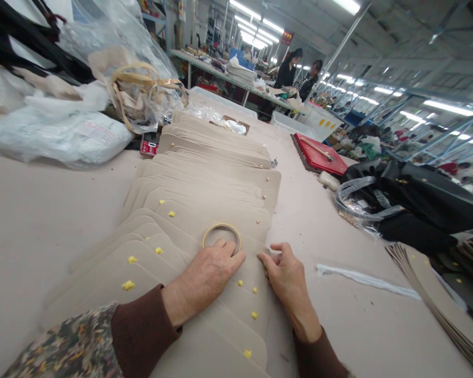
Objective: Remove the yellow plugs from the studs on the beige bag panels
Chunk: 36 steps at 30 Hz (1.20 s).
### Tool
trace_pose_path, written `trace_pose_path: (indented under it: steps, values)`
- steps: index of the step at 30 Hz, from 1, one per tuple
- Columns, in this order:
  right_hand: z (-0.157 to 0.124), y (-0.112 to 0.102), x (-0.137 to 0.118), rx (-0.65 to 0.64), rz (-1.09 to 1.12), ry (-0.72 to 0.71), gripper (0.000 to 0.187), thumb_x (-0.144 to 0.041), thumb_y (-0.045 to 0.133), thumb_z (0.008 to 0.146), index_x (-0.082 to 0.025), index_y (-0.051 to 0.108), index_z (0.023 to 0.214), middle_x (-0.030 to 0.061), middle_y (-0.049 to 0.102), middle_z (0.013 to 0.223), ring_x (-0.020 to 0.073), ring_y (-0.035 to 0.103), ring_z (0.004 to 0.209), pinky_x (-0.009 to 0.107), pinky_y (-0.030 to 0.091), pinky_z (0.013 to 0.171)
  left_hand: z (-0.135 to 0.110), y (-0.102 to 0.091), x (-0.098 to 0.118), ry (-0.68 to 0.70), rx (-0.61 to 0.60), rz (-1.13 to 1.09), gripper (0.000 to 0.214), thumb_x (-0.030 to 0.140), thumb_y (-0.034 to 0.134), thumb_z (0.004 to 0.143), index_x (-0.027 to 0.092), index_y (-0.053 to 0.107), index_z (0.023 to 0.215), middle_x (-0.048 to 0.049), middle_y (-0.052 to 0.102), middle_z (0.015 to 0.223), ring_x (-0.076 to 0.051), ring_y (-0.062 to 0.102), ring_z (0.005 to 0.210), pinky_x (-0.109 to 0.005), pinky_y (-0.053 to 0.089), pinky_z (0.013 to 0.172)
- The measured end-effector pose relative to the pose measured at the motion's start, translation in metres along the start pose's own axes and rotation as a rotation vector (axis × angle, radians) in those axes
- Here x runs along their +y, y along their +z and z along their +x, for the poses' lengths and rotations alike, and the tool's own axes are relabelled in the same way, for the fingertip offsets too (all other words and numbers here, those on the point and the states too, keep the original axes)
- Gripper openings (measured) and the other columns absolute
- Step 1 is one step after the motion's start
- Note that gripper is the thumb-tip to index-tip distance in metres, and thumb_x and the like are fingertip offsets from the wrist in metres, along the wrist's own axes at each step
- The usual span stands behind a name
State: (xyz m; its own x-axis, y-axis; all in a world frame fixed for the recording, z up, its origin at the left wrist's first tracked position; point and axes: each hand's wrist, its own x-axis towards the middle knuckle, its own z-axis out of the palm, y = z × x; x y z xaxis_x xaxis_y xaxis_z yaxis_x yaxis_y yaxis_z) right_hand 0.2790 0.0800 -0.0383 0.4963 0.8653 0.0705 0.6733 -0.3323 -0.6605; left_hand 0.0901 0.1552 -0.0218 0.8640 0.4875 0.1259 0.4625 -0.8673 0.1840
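Patching is seemingly partway: nearer panels (205, 346) are bearing yellow patches (128, 285), farther ones showing only studs (268, 179).
Left hand (207, 278) is holding one tape roll (222, 226) over the panels, which are stretching toward the far edge of the table (63, 210); right hand (287, 273) is resting curled at their right edge, any pinch unclear. Nine patches are showing clearly; panels are overlapping beyond counting.

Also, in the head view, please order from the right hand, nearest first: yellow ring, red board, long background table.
From the right hand:
1. Yellow ring, left, by the left hand.
2. Red board, ahead, slightly right.
3. Long background table, farthest back.
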Motion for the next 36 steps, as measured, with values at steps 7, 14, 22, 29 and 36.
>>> trace_pose_path:
  steps: [7,14,22,29,36]
  values:
    - [-0.01,0.004,0.002,0.047,-0.066,-0.197,0.022,-0.031,0.052,0.088,-0.02,0.068,0.078,0.0061,0.073,0.078,0.0193,0.065,0.07,0.028,0.047,0.068,0.0,0.0,0.0,-0.013,0.004,0.003,0.014,0.009,0.044,0.093,0.018,0.054,0.088,-0.0058,0.057,0.089,-0.022,0.052,0.083,-0.031,0.044,0.063]
    - [0.003,0.006,-0.009,0.01,-0.041,-0.108,0.023,-0.031,0.053,0.086,-0.02,0.069,0.075,-0.0002,0.068,0.066,0.0149,0.061,0.061,0.023,0.041,0.06,0.0,-0.004,-0.001,0.029,0.023,-0.016,0.014,0.008,0.045,0.092,0.019,0.053,0.09,-0.005,0.058,0.09,-0.023,0.051,0.083,-0.033,0.045,0.066]
    - [-0.009,-0.012,-0.016,-0.264,-0.048,-0.133,0.019,-0.021,0.055,0.08,-0.019,0.067,0.065,-0.0017,0.065,0.059,0.0135,0.057,0.056,0.022,0.038,0.055,-0.003,-0.012,-0.01,0.052,0.161,-0.122,0.016,0.008,0.043,0.093,0.018,0.056,0.095,-0.0038,0.061,0.088,-0.021,0.057,0.081,-0.033,0.049,0.069]
    - [-0.011,-0.011,-0.02,-0.181,0.16,-0.176,0.013,-0.025,0.059,0.085,-0.018,0.07,0.086,0.0011,0.068,0.071,0.0148,0.06,0.062,0.024,0.044,0.058,-0.007,0.001,-0.015,0.145,0.348,-0.329,0.04,0.019,0.043,0.099,0.022,0.038,0.139,-0.0059,0.07,0.109,-0.016,0.069,0.092,-0.027,0.055,0.078]
    - [-0.015,-0.008,-0.037,-0.044,0.26,-0.663,0.017,-0.014,0.054,0.09,-0.02,0.066,0.1,0.0062,0.07,0.091,0.0169,0.065,0.083,0.028,0.051,0.074,-0.007,-0.001,-0.011,0.152,0.321,-0.316,0.038,0.025,0.039,0.101,0.016,0.032,0.138,-0.0079,0.072,0.102,-0.019,0.071,0.085,-0.029,0.056,0.069]
